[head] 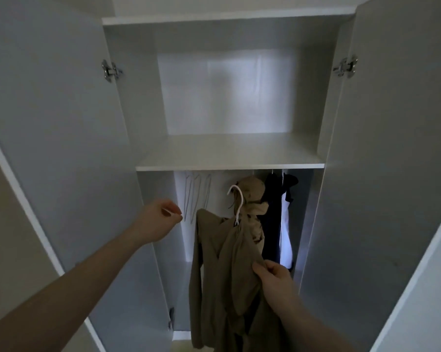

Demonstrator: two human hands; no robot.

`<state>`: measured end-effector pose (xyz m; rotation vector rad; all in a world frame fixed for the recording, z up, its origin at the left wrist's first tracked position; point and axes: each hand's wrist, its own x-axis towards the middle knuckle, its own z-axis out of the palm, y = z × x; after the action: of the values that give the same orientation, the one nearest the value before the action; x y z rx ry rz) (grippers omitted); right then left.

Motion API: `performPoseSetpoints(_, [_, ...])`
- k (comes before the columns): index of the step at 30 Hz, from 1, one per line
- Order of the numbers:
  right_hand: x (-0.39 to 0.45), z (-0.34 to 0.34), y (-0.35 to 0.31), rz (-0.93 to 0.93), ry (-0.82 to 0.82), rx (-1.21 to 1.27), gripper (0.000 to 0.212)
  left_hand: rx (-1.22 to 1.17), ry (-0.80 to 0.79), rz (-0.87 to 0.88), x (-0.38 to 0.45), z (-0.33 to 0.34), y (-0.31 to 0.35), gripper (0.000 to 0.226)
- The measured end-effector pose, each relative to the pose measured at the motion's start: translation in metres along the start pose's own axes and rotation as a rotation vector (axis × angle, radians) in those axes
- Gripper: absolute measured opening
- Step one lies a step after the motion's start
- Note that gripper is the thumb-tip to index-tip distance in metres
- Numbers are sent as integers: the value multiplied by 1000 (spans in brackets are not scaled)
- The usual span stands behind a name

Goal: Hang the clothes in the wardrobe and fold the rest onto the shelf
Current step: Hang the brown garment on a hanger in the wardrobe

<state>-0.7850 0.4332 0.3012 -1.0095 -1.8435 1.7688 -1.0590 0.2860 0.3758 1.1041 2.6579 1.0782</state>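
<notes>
**Hands at open wardrobe: right holds garment, left empty**

Your right hand (272,278) reaches forward, fingers curled, pinching the khaki long-sleeved garment (214,270) at its shoulder. The garment sits on a white plastic hanger (235,199), held before the white wardrobe (229,151) below the shelf (229,166). Your left hand (158,217) is extended at rail height, fingers loosely curled, holding nothing, near bare wire hangers (196,194). Dark clothes (274,207) hang at right.
</notes>
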Motion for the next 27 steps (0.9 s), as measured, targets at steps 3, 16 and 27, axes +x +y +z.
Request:
performPoseSetpoints(3, [27,5,1,3,13,-30,24,22,54,2,34,-5,-2,5])
performPoseSetpoints(16, [164,57,-8,57,153,23,15,142,83,210,244,-11,-16,31])
performPoseSetpoints(27, [260,125,19,142,221,57,23,195,-135,120,343,20,-46,52])
